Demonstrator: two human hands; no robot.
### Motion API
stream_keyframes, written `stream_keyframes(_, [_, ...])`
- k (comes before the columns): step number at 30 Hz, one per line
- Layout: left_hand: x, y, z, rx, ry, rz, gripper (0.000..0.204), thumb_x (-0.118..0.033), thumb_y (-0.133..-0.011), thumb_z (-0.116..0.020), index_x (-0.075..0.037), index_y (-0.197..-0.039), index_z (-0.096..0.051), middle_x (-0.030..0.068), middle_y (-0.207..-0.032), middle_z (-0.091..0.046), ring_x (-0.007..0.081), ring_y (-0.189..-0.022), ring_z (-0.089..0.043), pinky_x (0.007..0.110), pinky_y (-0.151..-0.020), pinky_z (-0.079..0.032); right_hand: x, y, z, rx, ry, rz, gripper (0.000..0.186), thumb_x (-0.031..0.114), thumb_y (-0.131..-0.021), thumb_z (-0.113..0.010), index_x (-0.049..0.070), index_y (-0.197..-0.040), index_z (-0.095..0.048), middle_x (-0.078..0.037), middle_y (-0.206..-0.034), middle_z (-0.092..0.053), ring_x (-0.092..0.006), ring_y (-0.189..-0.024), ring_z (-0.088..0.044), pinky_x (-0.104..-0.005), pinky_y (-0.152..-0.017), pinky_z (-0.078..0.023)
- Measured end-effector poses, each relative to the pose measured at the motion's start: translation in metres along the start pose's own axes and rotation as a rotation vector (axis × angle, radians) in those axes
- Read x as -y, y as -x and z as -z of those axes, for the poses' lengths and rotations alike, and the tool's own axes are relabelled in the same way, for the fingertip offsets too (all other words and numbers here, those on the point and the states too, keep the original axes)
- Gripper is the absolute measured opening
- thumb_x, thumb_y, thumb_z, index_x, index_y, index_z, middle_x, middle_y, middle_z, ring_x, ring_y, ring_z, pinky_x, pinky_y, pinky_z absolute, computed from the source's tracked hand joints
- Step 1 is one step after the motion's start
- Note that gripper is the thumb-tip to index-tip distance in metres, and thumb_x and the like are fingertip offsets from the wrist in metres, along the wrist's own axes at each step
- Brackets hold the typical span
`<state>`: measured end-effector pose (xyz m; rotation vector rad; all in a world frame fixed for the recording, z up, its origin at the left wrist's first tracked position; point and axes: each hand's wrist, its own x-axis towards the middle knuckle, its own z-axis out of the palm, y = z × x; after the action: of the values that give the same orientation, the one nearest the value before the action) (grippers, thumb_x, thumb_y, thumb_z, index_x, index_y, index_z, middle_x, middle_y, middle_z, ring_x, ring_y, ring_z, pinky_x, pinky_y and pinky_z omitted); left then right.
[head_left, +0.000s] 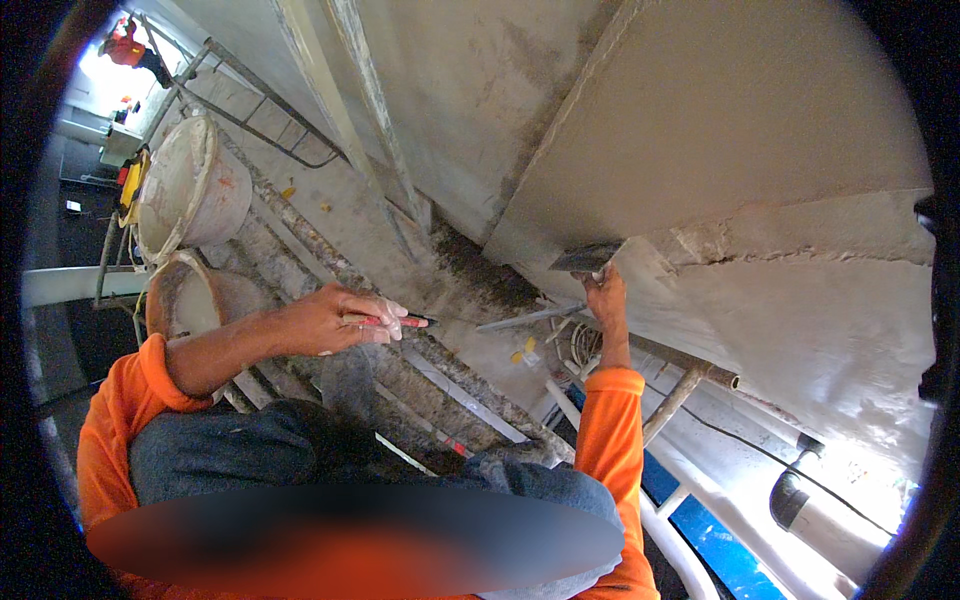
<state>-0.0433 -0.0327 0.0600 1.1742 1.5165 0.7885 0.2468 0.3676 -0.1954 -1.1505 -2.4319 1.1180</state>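
Note:
My right hand [606, 298] is raised and closed round a plastering trowel [585, 258]. Its dark flat blade lies at the lower edge of the grey plastered wall [730, 120]. Out in front of my lap, my left hand [338, 318] has its fingers closed on a red-handled tool [383, 320] with a thin dark tip pointing right. The tool's exact kind is hard to make out. Pale plaster smears cover the left fingertips. Right of the trowel, a rough ridge [725, 250] crosses the wall.
A large plaster-caked bucket [225, 195] and a second bucket [190, 300] stand at the left. Crusted scaffold planks [290, 225] run beneath me. Metal scaffold tubes [690, 400] are at the lower right. A person in orange [125, 48] is far off at the upper left.

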Motion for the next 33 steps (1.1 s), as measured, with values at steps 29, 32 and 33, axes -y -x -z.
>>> stream_keyframes(29, [-0.015, -0.091, -0.008, 0.139, -0.205, 0.201, 0.02, -0.015, -0.102, -0.072, -0.004, -0.118, -0.076, 0.0123, -0.131, -0.074, 0.0205, -0.119, -0.069, 0.036, -0.105, -0.053, 0.154, 0.222, 0.194, -0.337, -0.247, -0.114, 0.04, 0.015, -0.085, -0.084, 0.006, -0.121, -0.07, -0.015, -0.108, -0.074, -0.0271, -0.1, -0.073, -0.0379, -0.089, -0.056])
stream_keyframes(32, [-0.021, -0.102, 0.005, 0.17, -0.319, 0.159, 0.019, -0.014, -0.102, -0.071, -0.005, -0.117, -0.076, 0.0116, -0.124, -0.076, 0.0208, -0.113, -0.071, 0.037, -0.101, -0.054, 0.129, 0.275, 0.165, -0.448, -0.413, -0.356, 0.039, 0.013, -0.087, -0.083, 0.007, -0.123, -0.069, -0.012, -0.106, -0.075, -0.0202, -0.099, -0.073, -0.0334, -0.092, -0.055])
stream_keyframes(33, [-0.024, -0.102, 0.012, 0.17, -0.39, 0.151, 0.019, -0.015, -0.102, -0.071, -0.005, -0.117, -0.076, 0.0115, -0.122, -0.076, 0.0213, -0.111, -0.071, 0.037, -0.1, -0.055, 0.12, 0.291, 0.159, -0.476, -0.469, -0.414, 0.039, 0.013, -0.088, -0.082, 0.006, -0.123, -0.069, -0.012, -0.107, -0.075, -0.0204, -0.099, -0.073, -0.0336, -0.092, -0.055])
